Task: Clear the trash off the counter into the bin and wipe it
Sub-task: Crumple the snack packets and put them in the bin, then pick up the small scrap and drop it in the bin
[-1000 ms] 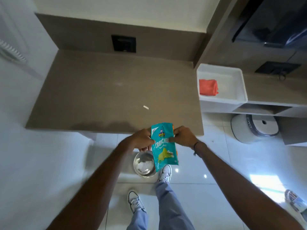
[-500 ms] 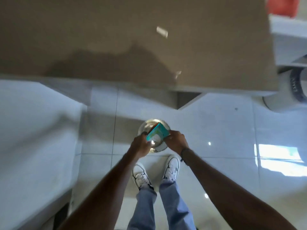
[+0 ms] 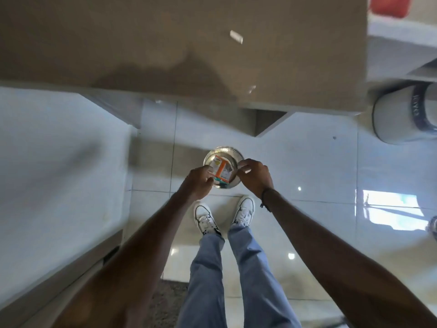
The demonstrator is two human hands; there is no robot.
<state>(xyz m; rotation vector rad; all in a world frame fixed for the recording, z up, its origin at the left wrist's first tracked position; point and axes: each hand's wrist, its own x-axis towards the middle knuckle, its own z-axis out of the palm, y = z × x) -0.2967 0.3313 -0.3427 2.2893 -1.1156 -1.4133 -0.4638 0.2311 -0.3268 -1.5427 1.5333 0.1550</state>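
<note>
A small round metal bin [image 3: 224, 150] stands on the floor tiles just in front of my shoes. A crumpled snack packet [image 3: 221, 170], showing orange, white and teal, sits in the bin's mouth. My left hand [image 3: 197, 183] pinches the packet's near corner. My right hand [image 3: 255, 177] hovers at the bin's right rim with its fingers loosely curled, a small gap away from the packet. On the brown counter [image 3: 142, 43] above lie a small white scrap [image 3: 236, 36] and a smaller scrap [image 3: 252, 89] near the front edge.
A red cloth [image 3: 387, 5] lies on a white tray at the top right. A white cylindrical appliance [image 3: 399, 117] stands on the floor under the right shelf. A white wall panel runs along the left. My feet stand close behind the bin.
The packet came down from counter height into the bin, both hands following. It has turned to show its orange and white side, and my right hand has come off it.
</note>
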